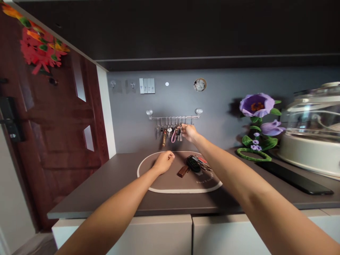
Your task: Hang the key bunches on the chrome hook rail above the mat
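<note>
A metal rack [174, 117] with a row of hooks is fixed to the grey wall. Several sets of keys [169, 131] hang from it, one with a pink strap [173, 136] and another with a yellow tag [164, 139]. My right hand [189, 131] is raised to the rack's right part, its fingers pinched on a bunch of keys [179, 132] at the hooks. Below, my left hand [164, 161] rests with curled fingers on the brown oval mat [164, 182]. Right of it on the mat lie a black key fob [193, 163], a brown key holder [182, 171] and more keys [204, 163].
A black phone [294, 177], purple artificial flowers [257, 106] and a clear-topped appliance [313, 141] stand or lie on the right of the counter [106, 187]. A dark shelf [186, 32] overhangs the wall. At left is a red-brown door [63, 141] with a flower decoration [42, 46].
</note>
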A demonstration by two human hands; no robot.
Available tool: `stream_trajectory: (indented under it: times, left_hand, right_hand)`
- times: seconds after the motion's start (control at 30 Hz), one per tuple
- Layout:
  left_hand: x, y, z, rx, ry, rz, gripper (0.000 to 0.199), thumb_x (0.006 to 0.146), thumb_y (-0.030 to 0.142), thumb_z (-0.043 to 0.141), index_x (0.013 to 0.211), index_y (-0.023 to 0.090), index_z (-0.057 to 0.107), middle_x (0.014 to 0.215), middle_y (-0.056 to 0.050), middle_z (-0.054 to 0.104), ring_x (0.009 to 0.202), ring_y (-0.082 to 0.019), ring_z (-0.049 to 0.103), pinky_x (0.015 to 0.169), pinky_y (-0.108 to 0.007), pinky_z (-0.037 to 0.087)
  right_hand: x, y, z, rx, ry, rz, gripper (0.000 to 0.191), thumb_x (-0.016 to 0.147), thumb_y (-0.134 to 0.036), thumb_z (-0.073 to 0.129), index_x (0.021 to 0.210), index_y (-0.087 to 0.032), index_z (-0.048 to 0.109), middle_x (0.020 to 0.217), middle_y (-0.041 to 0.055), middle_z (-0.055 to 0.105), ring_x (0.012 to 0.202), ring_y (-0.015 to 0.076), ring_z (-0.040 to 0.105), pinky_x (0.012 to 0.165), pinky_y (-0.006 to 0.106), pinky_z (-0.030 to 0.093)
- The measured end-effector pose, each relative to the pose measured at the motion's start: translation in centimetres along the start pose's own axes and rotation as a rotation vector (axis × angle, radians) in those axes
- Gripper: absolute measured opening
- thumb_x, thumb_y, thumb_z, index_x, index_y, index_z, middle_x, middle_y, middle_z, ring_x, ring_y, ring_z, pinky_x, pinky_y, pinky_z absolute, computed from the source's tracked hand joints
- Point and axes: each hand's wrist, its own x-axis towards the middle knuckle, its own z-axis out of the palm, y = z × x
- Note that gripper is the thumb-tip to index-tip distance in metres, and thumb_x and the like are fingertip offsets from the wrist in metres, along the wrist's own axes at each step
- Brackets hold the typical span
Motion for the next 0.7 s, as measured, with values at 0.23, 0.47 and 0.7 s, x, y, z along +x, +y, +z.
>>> stream_trajectory:
  times: [0.23, 0.47, 0.7]
  left_hand:
    - [-0.1, 0.3, -0.1, 0.012, -0.010, -0.018, 0.019, 0.077, 0.026, 0.040, 0.072, 0.015, 0.055, 0.065, -0.002, 0.059, 0.060, -0.012, 0.052, 0.061, -0.024, 0.040]
    - [0.0, 0.2, -0.1, -0.007, -0.012, -0.022, 0.019, 0.077, 0.026, 0.041, 0.072, 0.015, 0.054, 0.065, -0.002, 0.059, 0.060, -0.011, 0.053, 0.061, -0.023, 0.040]
    - [0.0, 0.1, -0.1, -0.006, -0.018, -0.036, 0.019, 0.077, 0.027, 0.041, 0.071, 0.015, 0.053, 0.064, -0.001, 0.058, 0.058, -0.011, 0.052, 0.060, -0.023, 0.040]
  right_hand:
    - [0.7, 0.2, 0.4, 0.046, 0.049, 0.044, 0.020, 0.081, -0.015, 0.038, 0.063, -0.016, 0.045, 0.055, -0.0020, 0.053, 0.045, 0.0059, 0.044, 0.049, 0.019, 0.036]
    - [0.5, 0.5, 0.1, 0.020, 0.031, 0.080, 0.020, 0.082, -0.014, 0.038, 0.063, -0.016, 0.044, 0.051, -0.0029, 0.051, 0.039, 0.0048, 0.037, 0.045, 0.018, 0.032]
    - [1.0, 1.7, -0.9, -0.024, -0.030, 0.045, 0.013, 0.079, -0.014, 0.041, 0.068, -0.015, 0.048, 0.060, -0.0010, 0.057, 0.042, 0.0045, 0.042, 0.046, 0.018, 0.034]
